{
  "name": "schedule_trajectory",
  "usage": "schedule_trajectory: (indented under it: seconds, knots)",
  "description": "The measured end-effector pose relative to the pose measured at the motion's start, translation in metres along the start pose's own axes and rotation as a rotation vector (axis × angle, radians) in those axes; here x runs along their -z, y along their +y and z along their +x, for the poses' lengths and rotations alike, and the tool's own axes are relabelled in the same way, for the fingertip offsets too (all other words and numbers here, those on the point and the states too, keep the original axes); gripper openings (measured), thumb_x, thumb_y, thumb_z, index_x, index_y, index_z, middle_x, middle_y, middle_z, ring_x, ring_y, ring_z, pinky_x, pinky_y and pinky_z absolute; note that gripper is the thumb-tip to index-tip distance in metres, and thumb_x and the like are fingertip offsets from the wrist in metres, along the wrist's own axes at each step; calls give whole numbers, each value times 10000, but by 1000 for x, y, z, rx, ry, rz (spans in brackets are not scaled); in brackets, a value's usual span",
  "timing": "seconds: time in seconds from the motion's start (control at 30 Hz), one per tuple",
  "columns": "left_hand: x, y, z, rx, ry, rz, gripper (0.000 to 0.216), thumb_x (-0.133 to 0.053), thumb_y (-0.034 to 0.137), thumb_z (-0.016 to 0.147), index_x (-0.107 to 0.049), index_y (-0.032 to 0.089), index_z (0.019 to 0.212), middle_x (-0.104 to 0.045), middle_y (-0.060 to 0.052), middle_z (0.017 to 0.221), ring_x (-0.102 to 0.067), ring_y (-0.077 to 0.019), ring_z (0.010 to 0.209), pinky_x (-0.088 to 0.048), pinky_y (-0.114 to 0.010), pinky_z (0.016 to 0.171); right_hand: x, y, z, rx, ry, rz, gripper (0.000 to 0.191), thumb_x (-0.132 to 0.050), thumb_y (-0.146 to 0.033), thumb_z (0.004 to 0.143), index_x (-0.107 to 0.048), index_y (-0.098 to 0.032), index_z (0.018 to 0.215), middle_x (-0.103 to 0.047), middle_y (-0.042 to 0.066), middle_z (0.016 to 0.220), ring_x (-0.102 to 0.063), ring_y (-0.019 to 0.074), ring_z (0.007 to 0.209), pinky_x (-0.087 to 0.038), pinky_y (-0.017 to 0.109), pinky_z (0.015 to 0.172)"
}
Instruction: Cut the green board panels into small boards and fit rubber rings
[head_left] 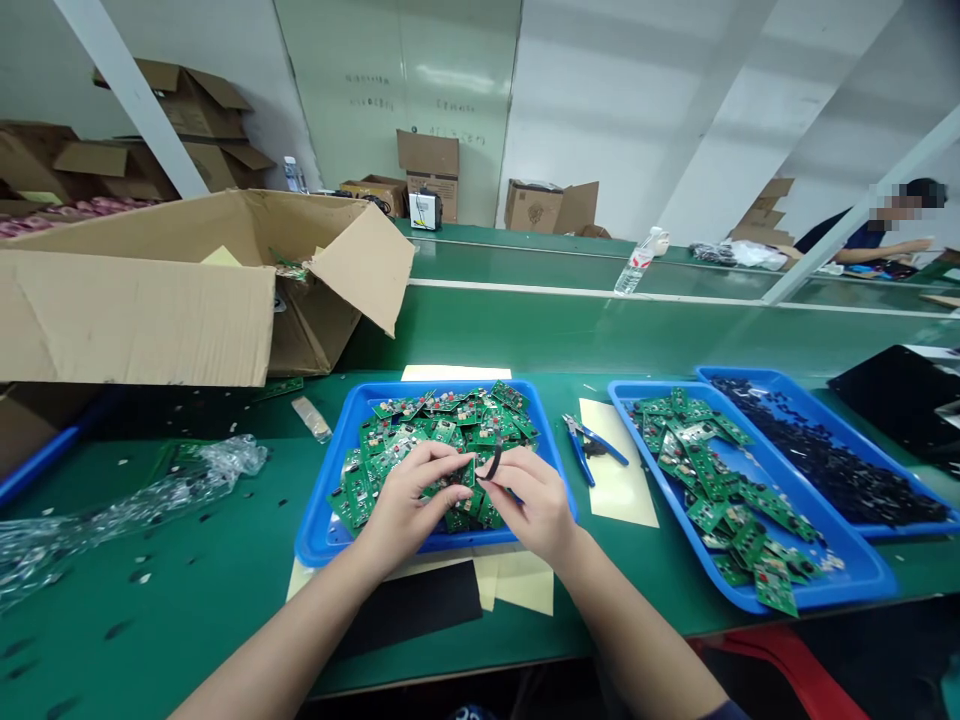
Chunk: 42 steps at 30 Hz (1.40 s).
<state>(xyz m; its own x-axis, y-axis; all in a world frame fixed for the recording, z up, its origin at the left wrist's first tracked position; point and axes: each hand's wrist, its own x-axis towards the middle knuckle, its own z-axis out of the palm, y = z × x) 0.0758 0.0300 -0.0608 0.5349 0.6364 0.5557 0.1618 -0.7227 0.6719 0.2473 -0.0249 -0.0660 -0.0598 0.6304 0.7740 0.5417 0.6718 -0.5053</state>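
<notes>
Both hands work over a blue tray (322, 535) heaped with several small green circuit boards (442, 425). My left hand (409, 500) is closed in a pinch on one green board at the pile's front. My right hand (529, 500) is closed too, pinching a thin black strip (495, 462) that curls up between the two hands. The fingertips of both hands meet over the same board.
A second blue tray (862, 580) of green boards and a third tray (885, 455) of black parts lie to the right. Blue-handled cutters (589, 445) rest on yellow paper. An open cardboard box (150, 300) stands left, crumpled plastic wrap (120, 505) beside it. Another person sits far right.
</notes>
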Motion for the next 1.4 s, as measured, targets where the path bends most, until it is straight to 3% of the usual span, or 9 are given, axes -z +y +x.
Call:
schedule_trajectory:
  seconds: [0.07, 0.17, 0.27, 0.37, 0.53, 0.77, 0.93, 1.2, 1.4]
  knots:
    - [0, -2, 0, -41, 26, 26, 247, -590, 234, 827, -640, 231, 1069, -601, -43, 891, -591, -164, 824, -515, -293, 722, 1, 2, -1, -74, -82, 76, 169, -511, -112, 828, -623, -191, 926, -663, 87, 881, -620, 171, 806, -529, 314, 698]
    - [3, -4, 1, -103, 54, 86, 264, -588, 234, 831, -617, 233, 1094, -588, -44, 890, -590, -164, 819, -520, -298, 709, 1, 4, -2, -398, -170, 317, 324, -536, -191, 810, -552, -196, 1134, -647, 83, 953, -631, 153, 790, -544, 288, 653]
    - [6, -5, 2, -183, 98, 185, 296, -598, 191, 823, -598, 244, 1114, -579, -46, 915, -585, -165, 832, -523, -311, 720, 0, 5, 0, -742, -189, 615, 235, -533, -352, 821, -600, -164, 945, -634, 39, 760, -631, 124, 606, -523, 245, 521]
    - [7, -5, 2, -275, 110, 256, 314, -588, 146, 824, -588, 253, 1119, -569, -57, 969, -587, -173, 882, -527, -323, 748, -2, 3, 3, -915, -257, 821, 359, -554, -501, 786, -568, -156, 691, -607, 12, 613, -599, 108, 482, -480, 222, 444]
    - [5, -6, 0, -340, 69, 283, 340, -567, 115, 833, -566, 248, 1145, -563, -71, 1014, -589, -170, 907, -531, -316, 768, -2, -2, 6, -946, -288, 943, 348, -691, -460, 695, -533, -159, 626, -612, -12, 564, -572, 87, 461, -459, 208, 462]
    - [3, -7, 1, -274, 77, 209, 329, -576, 184, 839, -574, 253, 1160, -571, -49, 906, -598, -146, 792, -539, -257, 652, -7, 0, 4, -1072, -288, 1117, 305, -724, -382, 660, -519, -159, 621, -568, -39, 474, -520, 77, 391, -406, 193, 419]
    - [5, -7, 3, -248, 13, 133, 284, -582, 243, 835, -621, 247, 1116, -584, -49, 884, -598, -143, 781, -530, -254, 653, -11, 3, 2, -1133, -315, 1213, 288, -711, -339, 641, -493, -162, 577, -530, -45, 445, -489, 76, 358, -365, 188, 381]
    - [6, -5, 2, -15, -140, -52, 306, -538, 396, 845, -662, 263, 1091, -612, -54, 876, -598, -162, 810, -510, -302, 734, -14, 7, -3, -1021, -337, 1224, 250, -673, -328, 658, -502, -160, 587, -519, -41, 450, -497, 90, 375, -374, 208, 402]
    - [2, -2, 0, 95, -165, -115, 284, -559, 411, 829, -707, 237, 997, -598, -46, 811, -580, -162, 771, -492, -302, 728, -16, 9, -6, -894, -331, 942, 243, -590, -345, 712, -450, -186, 593, -501, -48, 459, -445, 82, 394, -346, 219, 433]
